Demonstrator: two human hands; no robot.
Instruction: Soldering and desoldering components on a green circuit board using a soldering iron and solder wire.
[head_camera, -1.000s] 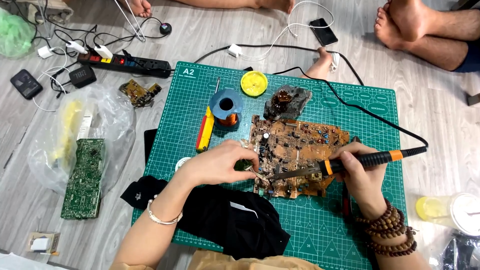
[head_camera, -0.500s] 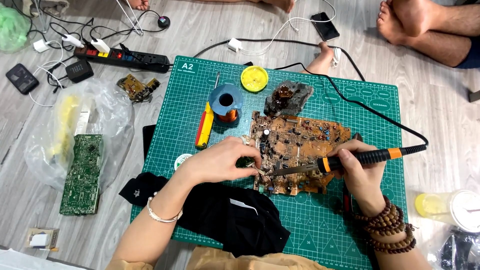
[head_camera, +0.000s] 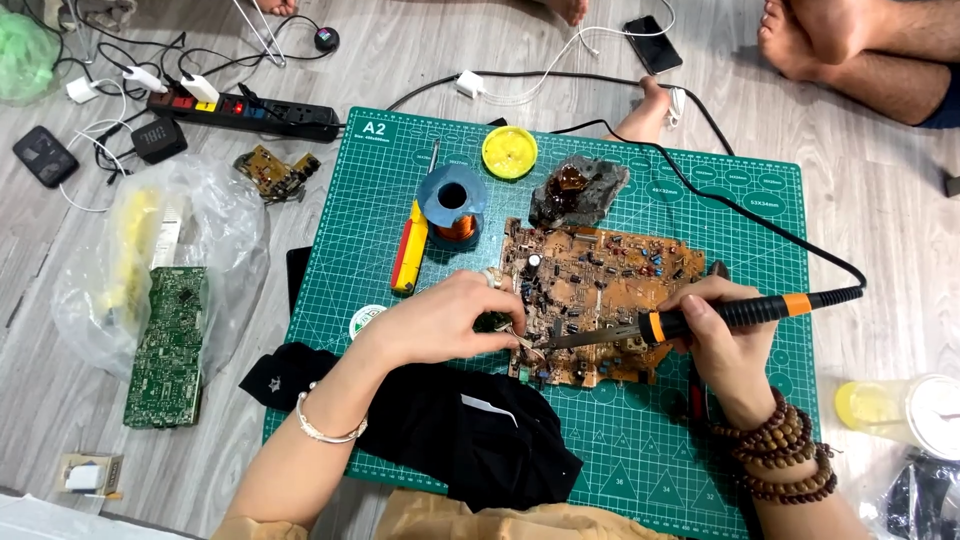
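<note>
A brown circuit board (head_camera: 610, 285) lies on a green cutting mat (head_camera: 700, 430). My right hand (head_camera: 720, 335) grips a soldering iron (head_camera: 700, 320) with a black and orange handle; its tip touches the board's lower left part. My left hand (head_camera: 450, 320) rests at the board's left edge, fingers pinched close to the iron's tip; what they hold is too small to tell. I wear a silver bangle on the left wrist and wooden bead bracelets on the right.
On the mat: a blue spool of copper wire (head_camera: 455, 205), a yellow round tin (head_camera: 509, 152), a red-yellow tool (head_camera: 408, 250), a dark lump (head_camera: 575, 190), black cloth (head_camera: 470, 440). A green board (head_camera: 165, 345), plastic bag, power strip (head_camera: 245, 112), phone (head_camera: 652, 44) and other people's feet lie around.
The view has shifted slightly. My right hand has slid the soldering iron a little, keeping its tip on the board's lower left. My left hand stays at the board's edge.
</note>
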